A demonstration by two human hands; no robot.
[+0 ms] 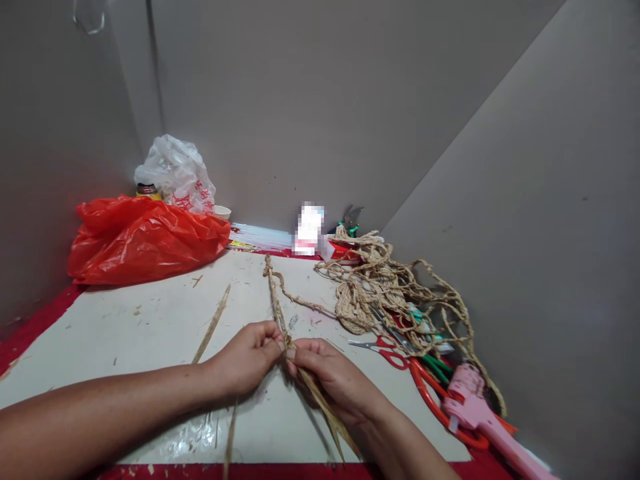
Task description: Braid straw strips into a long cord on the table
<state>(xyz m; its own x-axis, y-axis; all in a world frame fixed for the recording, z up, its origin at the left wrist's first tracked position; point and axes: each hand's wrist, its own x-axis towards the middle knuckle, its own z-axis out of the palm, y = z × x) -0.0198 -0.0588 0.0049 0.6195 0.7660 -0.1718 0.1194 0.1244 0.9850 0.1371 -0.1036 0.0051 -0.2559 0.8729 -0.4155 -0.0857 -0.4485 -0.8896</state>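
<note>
Red plastic bag (150, 240) at far left, by the rear of the white board (145, 327). Next, a dry strip (213, 323) lying flat. Left hand (253, 357): fingertips pinched on the twisted cord (275, 300), mid-board. Right hand (327, 370): just beside, thumb and fingers gripping the same cord near its loose ends (323, 403). Further right: coiled rope (353, 307), red-handled scissors (380, 345), pink glue gun (467, 403).
</note>
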